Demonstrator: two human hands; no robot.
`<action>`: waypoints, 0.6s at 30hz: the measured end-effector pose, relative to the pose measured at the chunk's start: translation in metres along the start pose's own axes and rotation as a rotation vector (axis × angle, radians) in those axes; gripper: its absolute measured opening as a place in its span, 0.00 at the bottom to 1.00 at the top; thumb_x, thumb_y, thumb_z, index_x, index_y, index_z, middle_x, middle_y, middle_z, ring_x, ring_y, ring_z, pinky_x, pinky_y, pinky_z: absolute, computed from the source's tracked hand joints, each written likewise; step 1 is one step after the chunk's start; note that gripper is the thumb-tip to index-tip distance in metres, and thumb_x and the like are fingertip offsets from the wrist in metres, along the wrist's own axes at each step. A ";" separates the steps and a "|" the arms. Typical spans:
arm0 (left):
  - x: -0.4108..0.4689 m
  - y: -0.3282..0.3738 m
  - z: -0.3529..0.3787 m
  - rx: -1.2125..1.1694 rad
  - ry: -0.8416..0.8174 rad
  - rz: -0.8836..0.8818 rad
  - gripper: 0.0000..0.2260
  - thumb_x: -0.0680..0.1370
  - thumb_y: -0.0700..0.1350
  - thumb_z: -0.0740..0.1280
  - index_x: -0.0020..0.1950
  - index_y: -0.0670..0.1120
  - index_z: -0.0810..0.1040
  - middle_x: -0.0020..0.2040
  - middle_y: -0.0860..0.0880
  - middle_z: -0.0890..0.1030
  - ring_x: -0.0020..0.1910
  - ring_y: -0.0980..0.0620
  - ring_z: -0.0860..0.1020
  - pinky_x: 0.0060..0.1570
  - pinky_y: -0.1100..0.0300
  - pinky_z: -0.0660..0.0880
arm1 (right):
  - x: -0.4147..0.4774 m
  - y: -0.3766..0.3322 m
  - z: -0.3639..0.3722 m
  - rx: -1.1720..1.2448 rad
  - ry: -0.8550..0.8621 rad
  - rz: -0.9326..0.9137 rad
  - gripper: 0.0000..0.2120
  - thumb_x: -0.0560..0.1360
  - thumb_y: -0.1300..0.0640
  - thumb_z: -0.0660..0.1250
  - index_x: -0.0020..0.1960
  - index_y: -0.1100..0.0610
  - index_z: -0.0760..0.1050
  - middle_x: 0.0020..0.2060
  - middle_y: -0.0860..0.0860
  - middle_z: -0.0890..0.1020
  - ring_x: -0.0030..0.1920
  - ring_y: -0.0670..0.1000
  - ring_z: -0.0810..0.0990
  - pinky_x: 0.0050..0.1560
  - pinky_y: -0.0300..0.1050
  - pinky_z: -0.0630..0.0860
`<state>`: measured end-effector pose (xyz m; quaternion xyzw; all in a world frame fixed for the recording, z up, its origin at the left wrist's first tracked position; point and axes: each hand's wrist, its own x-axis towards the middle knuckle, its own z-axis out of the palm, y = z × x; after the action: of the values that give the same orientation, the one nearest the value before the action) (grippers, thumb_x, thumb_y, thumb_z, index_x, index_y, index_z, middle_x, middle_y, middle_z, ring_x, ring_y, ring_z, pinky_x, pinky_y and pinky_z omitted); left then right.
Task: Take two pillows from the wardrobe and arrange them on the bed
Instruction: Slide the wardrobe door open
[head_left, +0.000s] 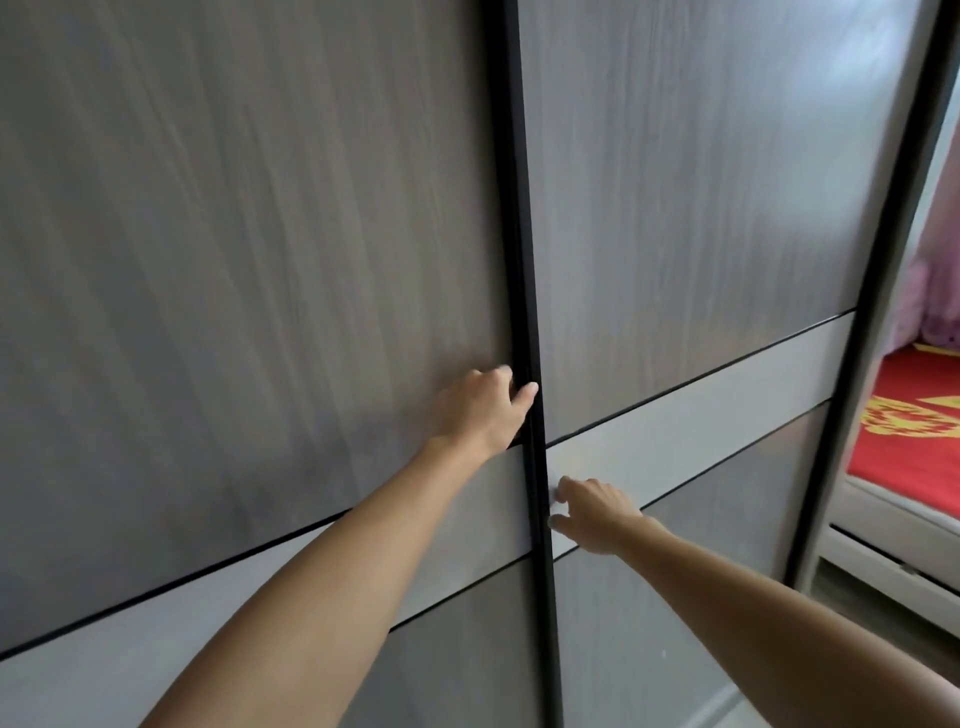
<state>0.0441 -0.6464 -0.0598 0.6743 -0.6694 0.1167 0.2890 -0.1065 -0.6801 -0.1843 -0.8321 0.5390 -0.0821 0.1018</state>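
Observation:
A grey wood-grain wardrobe fills the view, with a left sliding door (234, 260) and a right sliding door (701, 208) closed against each other at a black vertical edge strip (524, 260). My left hand (480, 410) curls its fingers around that black strip on the left door. Lower down, my right hand (592, 514) has its fingertips against the right door's edge, beside the strip. The bed (914, 441) shows at the far right with a red and gold patterned cover. No pillows are in view; the wardrobe's inside is hidden.
A pale horizontal band (701, 410) crosses both doors at hand height. Pink fabric (940, 270) hangs beyond the bed. The bed's white base with a drawer (893, 561) sits close to the wardrobe's right end.

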 end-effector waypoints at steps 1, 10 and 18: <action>0.005 0.003 0.006 0.012 0.031 0.009 0.19 0.76 0.60 0.59 0.36 0.46 0.69 0.40 0.40 0.82 0.41 0.37 0.79 0.35 0.54 0.69 | 0.006 0.001 0.004 0.003 -0.017 -0.008 0.12 0.75 0.48 0.64 0.54 0.53 0.75 0.50 0.55 0.81 0.48 0.58 0.79 0.38 0.45 0.67; 0.014 0.014 0.016 0.070 0.159 -0.042 0.22 0.76 0.61 0.60 0.31 0.47 0.61 0.34 0.40 0.80 0.35 0.36 0.77 0.33 0.54 0.63 | 0.031 0.013 0.019 -0.095 0.029 -0.231 0.18 0.76 0.46 0.63 0.37 0.59 0.75 0.35 0.57 0.79 0.34 0.58 0.75 0.34 0.44 0.66; -0.004 0.009 0.005 0.148 0.189 -0.201 0.24 0.75 0.59 0.61 0.27 0.48 0.55 0.24 0.51 0.64 0.29 0.41 0.68 0.32 0.56 0.61 | 0.030 0.000 0.032 -0.111 0.071 -0.450 0.17 0.78 0.46 0.60 0.40 0.58 0.76 0.41 0.59 0.83 0.42 0.62 0.79 0.35 0.46 0.66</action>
<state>0.0338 -0.6447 -0.0639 0.7434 -0.5580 0.1991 0.3104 -0.0867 -0.7049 -0.2143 -0.9323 0.3466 -0.1020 0.0157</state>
